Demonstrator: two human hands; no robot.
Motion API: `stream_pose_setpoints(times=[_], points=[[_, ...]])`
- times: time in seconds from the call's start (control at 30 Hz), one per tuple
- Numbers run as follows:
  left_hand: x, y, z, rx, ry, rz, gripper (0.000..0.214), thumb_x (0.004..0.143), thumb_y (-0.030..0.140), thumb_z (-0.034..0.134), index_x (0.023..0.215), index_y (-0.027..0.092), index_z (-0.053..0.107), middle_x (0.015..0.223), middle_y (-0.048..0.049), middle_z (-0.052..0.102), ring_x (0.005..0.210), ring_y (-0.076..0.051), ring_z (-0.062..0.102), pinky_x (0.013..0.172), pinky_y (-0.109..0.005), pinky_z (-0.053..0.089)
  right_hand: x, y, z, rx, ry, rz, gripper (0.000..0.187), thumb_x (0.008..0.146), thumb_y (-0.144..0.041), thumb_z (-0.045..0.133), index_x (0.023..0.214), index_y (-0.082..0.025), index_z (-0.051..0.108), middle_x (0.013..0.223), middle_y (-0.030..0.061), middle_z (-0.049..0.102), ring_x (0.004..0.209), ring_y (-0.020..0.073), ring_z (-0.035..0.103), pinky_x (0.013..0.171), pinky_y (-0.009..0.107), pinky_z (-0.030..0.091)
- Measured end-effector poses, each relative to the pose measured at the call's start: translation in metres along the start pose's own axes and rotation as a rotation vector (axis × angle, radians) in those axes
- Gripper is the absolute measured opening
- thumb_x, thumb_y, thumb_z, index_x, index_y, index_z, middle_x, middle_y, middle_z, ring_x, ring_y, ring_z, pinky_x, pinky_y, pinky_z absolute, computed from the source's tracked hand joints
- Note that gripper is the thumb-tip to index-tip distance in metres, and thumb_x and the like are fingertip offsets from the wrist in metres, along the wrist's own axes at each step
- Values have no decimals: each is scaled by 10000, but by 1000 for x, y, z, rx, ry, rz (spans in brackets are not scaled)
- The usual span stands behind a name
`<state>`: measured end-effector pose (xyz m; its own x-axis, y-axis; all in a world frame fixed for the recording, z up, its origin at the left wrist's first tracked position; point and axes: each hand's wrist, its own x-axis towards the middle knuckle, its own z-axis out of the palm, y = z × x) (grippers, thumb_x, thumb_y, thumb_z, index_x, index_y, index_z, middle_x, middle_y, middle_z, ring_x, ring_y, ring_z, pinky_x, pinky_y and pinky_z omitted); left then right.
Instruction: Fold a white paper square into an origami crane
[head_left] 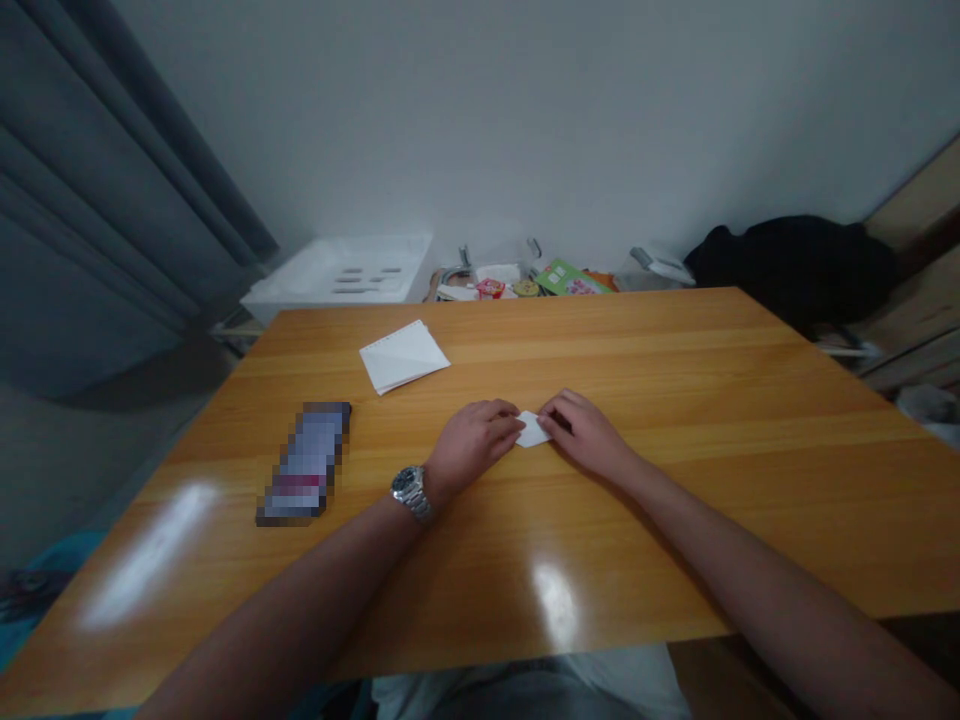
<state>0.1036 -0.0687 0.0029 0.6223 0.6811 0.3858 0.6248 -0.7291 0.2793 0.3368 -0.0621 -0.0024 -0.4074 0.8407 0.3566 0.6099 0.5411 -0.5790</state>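
Observation:
A small piece of white paper (pixel 532 430), apparently folded, lies at the middle of the wooden table between my hands. My left hand (pixel 474 440), with a metal watch (pixel 410 487) on its wrist, grips the paper's left edge with bent fingers. On the other side, my right hand (pixel 581 430) pinches the right edge between thumb and fingers. Both hands rest low at the tabletop, and their fingers cover the paper's two ends.
A few white sheets (pixel 405 357) lie toward the table's far left. A pixelated phone (pixel 307 465) is nearer, left of my watch. Beyond the far edge of the table (pixel 675 380) stand a white plastic tray (pixel 352 265), a green booklet (pixel 570 278) and a black cloth-like heap (pixel 795 265).

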Motion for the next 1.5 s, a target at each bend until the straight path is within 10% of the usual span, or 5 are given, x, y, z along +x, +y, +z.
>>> stream_pose_setpoints(times=[0.57,1.5], points=[[1,3,0,10,-25,-74,179,968,299,590,1060,234,730,1086,-58,698,983,-211,623,845,-367,463,-3,1,-5,19,-124,-247,136,927,-290,658,1028,-239,734,1038,84,672,970,223,618,859,383,510],[0,7,-6,-6,-75,-18,193,987,349,553,1010,209,684,1052,-56,665,956,-205,599,863,-348,484,-5,-4,-8,-133,-167,-266,158,976,-249,575,959,-210,727,1002,81,713,945,217,647,836,358,520]])
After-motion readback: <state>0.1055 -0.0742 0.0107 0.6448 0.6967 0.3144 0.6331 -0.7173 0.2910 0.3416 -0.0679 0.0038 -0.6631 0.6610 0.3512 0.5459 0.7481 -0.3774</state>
